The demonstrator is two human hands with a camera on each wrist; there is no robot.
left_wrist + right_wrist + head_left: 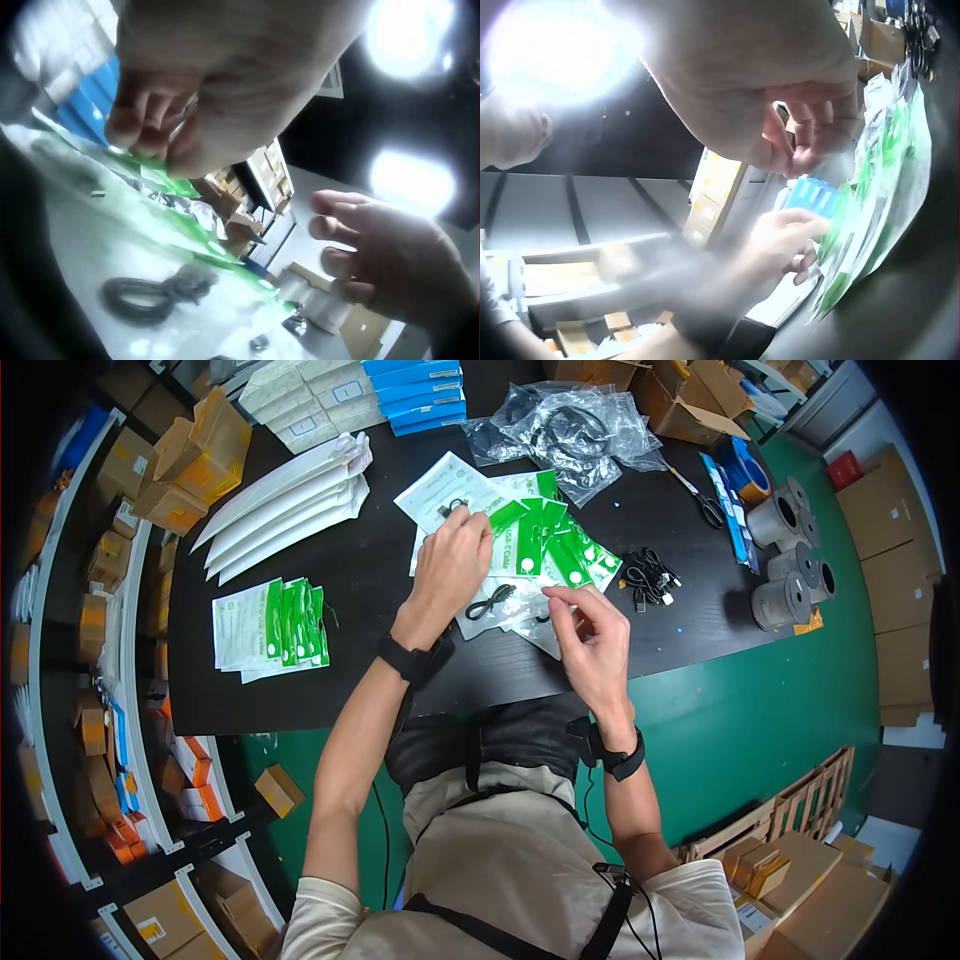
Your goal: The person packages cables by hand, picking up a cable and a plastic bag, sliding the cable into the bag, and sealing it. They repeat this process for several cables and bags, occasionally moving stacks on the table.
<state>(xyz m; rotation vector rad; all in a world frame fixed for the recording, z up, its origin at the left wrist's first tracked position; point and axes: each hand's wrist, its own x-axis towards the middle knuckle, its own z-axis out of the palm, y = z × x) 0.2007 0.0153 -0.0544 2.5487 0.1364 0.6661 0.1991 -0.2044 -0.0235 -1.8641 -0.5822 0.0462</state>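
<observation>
My left hand (455,565) is over the upper-left white bag (440,482), fingers bent down beside a small dark cable (455,506); whether they pinch it is hidden. In the left wrist view the curled fingers of my left hand (154,127) are close to a green bag edge (176,182). My right hand (597,645) hovers by the lower-right bags, fingers loosely bent, thumb apart from the index, nothing seen between them. A coiled black cable (490,602) lies on a clear bag between the hands. Green-and-white bags (525,540) overlap beyond them.
On the black table (480,680): stacked green-and-white bags (270,625) at left, white envelopes (285,510), blue boxes (420,395), clear bags with cable (580,440) at the back, loose black cables (650,575), scissors (700,500) and wire spools (780,600) at right.
</observation>
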